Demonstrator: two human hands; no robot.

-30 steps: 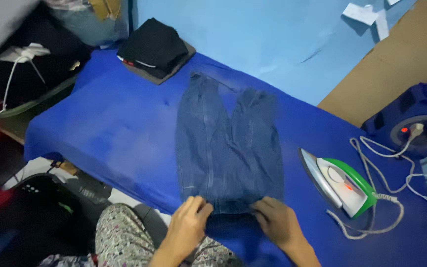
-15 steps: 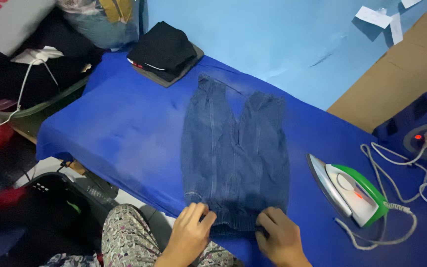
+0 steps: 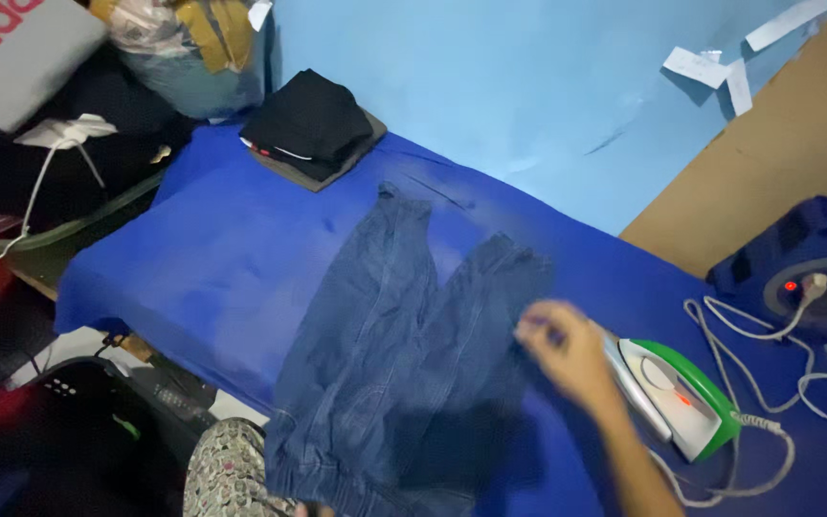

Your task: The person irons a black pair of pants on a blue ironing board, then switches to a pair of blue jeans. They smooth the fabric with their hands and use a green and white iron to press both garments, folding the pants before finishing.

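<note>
right hand [image 3: 567,349] has left the jeans [image 3: 404,373] hem at the counter [image 3: 222,258] near edge, now blurry near the iron [image 3: 677,393], fingers probably loose, holding nothing; left hand's gone from view

One pair of jeans [image 3: 404,354], one iron [image 3: 677,393], one folded black stack [image 3: 310,123], one hand [image 3: 567,349].

A stack of folded black clothes [image 3: 310,129] is sitting at the far left corner of the blue-covered ironing surface [image 3: 212,258]. A white charger with its cable [image 3: 67,134] is lying beyond the left edge. A bulging plastic bag [image 3: 189,53] is leaning against the blue wall [image 3: 490,86], where torn paper strips [image 3: 734,62] are clinging.
</note>
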